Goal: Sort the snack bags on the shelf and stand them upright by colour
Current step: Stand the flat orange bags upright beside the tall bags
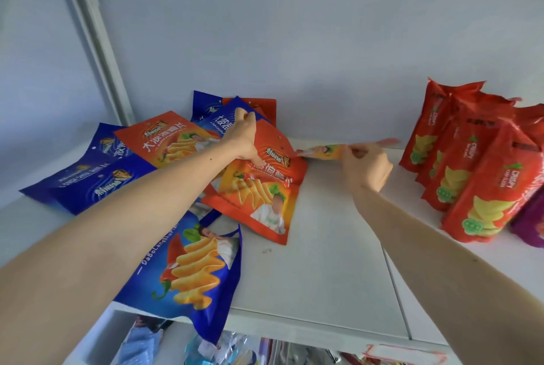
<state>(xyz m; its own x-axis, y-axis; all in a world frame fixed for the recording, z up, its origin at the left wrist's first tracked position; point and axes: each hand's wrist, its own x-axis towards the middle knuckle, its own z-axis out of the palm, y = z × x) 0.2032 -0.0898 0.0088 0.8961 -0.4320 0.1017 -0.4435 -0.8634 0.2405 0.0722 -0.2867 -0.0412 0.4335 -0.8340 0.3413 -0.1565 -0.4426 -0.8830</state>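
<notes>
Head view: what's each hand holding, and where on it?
Right hand pinches an orange bag, seen edge-on, along its edge. Left hand grips the top edge of a blue bag.

There is just one camera, worn on the person's head. It looks forward and a bit down onto the white shelf (318, 276) — very close, so both bare arms stretch out from the bottom corners. The wide lens bends the edges. The back wall (294, 55) fills the top — a lower shelf peeks in below.
</notes>
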